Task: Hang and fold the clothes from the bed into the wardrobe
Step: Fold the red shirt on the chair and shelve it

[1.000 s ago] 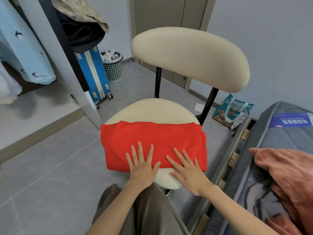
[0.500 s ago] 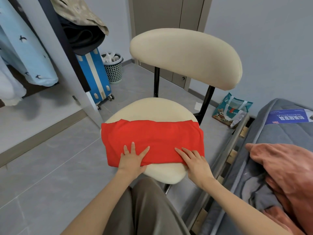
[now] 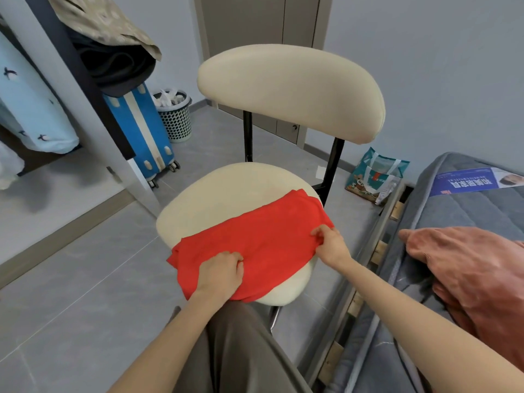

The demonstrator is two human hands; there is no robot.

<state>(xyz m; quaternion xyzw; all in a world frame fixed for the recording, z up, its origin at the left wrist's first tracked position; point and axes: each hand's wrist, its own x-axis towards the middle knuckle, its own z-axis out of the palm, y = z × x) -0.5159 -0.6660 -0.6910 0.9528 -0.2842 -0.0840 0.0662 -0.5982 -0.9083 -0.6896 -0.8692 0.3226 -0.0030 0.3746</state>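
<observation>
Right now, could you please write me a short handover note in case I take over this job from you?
Left hand: grips the near left part of the red garment.
Right hand: pinches its right edge.
The red garment lies folded into a band across the chair seat, partly over the front rim.
A rust-coloured garment lies unfolded on the bed.
Done: red garment partly folded.
Left: finish folding it, put it in the wardrobe, then deal with the rust-coloured garment.
</observation>
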